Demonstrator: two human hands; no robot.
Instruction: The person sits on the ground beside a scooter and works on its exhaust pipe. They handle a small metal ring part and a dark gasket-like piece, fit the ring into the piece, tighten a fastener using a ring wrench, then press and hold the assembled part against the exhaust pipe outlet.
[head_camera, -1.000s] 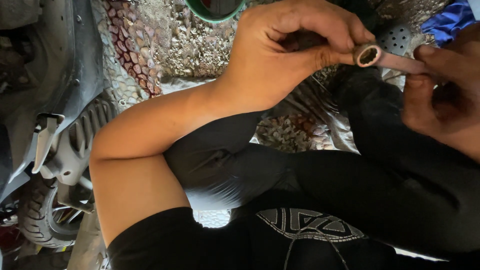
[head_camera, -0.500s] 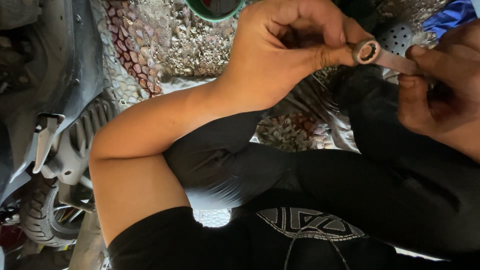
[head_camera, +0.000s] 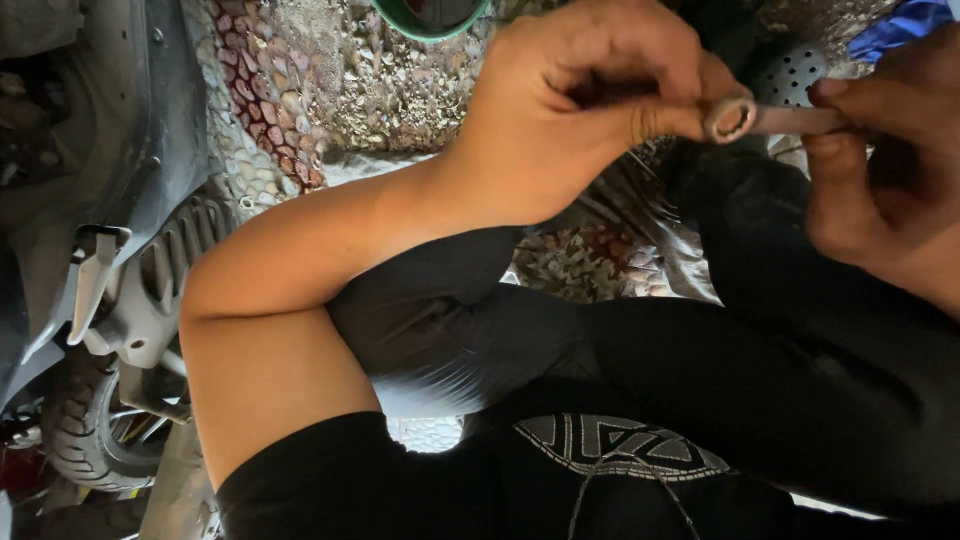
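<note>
1. Nearest, along the bottom edge, lies black clothing (head_camera: 600, 470) with a pale geometric pattern on it, worn by the person.
2. Just beyond it the bare left forearm (head_camera: 300, 260) bends at the elbow on the near left and runs up and right across the dark trousers (head_camera: 800, 380).
3. To the left, a grey scooter body (head_camera: 120, 200) with a ribbed panel fills the edge, and a tyre (head_camera: 80, 440) shows below it at the near left.
4. Farther up, the left hand (head_camera: 580, 110) is curled, its grip narrow: thumb and fingertips pinch the ring-shaped end of a slim metal tool (head_camera: 765, 118).
5. The tool lies level at the far right of the scene, held in the air between the two hands, its round open end facing the camera.
6. The right hand (head_camera: 890, 170) comes in from the right edge and its grip is closed round the tool's shaft, fingers wrapped over it.
7. Behind the hands the floor (head_camera: 330, 90) is pebbled mosaic in pale and reddish stones.
8. Farthest, at the top edge, sits the rim of a green bowl (head_camera: 430, 25), and a patch of blue cloth (head_camera: 900, 25) shows at the far right corner.
</note>
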